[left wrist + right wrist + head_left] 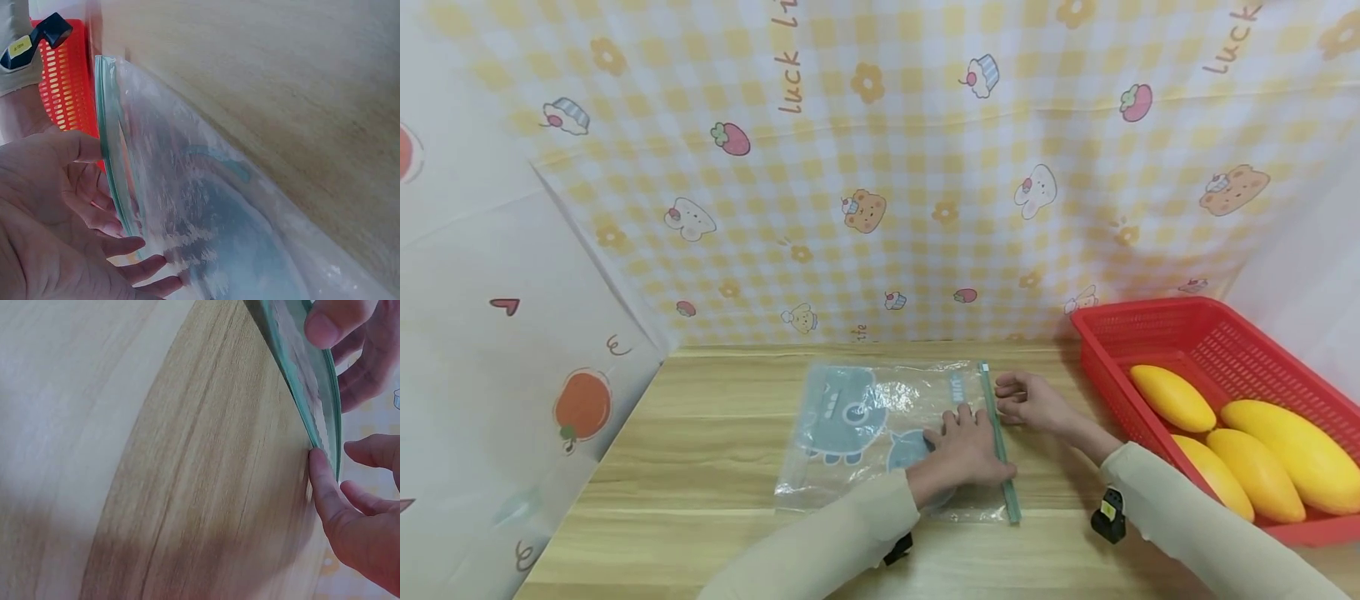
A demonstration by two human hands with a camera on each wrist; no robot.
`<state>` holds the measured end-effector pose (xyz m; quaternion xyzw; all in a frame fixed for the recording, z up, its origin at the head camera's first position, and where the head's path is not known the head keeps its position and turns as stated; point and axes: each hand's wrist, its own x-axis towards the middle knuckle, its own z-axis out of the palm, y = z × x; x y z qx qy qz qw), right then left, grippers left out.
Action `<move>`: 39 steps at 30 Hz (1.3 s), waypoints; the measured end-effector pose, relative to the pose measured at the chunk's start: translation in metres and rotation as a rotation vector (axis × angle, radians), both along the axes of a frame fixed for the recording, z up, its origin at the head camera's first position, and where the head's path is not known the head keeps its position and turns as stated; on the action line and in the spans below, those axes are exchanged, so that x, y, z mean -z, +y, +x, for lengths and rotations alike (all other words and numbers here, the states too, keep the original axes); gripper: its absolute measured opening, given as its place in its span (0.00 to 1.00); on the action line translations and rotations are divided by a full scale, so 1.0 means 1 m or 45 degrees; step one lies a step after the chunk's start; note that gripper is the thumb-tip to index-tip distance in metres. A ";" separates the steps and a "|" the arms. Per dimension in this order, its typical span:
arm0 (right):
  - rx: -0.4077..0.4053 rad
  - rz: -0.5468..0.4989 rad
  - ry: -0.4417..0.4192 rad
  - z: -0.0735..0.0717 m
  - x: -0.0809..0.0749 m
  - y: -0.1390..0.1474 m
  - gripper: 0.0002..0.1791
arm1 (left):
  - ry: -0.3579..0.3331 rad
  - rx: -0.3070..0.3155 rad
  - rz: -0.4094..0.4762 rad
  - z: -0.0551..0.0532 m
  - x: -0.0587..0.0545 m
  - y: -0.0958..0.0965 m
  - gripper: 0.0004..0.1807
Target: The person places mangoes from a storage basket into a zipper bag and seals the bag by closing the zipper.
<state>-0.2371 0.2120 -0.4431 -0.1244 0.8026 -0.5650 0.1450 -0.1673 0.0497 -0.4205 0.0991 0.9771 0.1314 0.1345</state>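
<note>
A clear plastic zip bag (902, 400) with blue cartoon prints lies flat on the wooden table. Its green zip edge (1012, 503) faces right, and in the right wrist view the two green strips stand slightly apart. On the bag beside that edge rests my left hand (967, 452), fingers spread, the thumb at the green edge. My right hand (1033, 402) is just right of the zip edge, its fingers loosely bent. In the right wrist view, one fingertip of the right hand (356, 531) touches the lower green strip, without a visible pinch.
A red plastic basket (1105, 358) stands on the right, with several yellow mangoes (1172, 397) in it. Behind the wooden table (700, 467) hangs a yellow checked cloth (910, 250). A white printed sheet (497, 350) covers the left side.
</note>
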 end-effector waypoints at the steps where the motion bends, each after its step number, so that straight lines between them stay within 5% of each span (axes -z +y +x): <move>1: -0.004 -0.005 -0.003 0.000 0.000 0.000 0.22 | -0.005 0.002 0.002 0.000 -0.001 -0.001 0.39; 20: 0.046 -0.043 -0.088 0.005 -0.006 -0.005 0.23 | -0.045 0.022 0.172 -0.008 -0.011 -0.018 0.31; 31: 0.091 -0.100 -0.205 0.007 -0.005 -0.005 0.25 | -0.068 0.058 0.241 -0.009 -0.010 -0.026 0.41; 39: 0.167 -0.184 -0.306 0.013 -0.007 -0.010 0.27 | -0.091 0.090 0.222 -0.008 -0.008 -0.027 0.39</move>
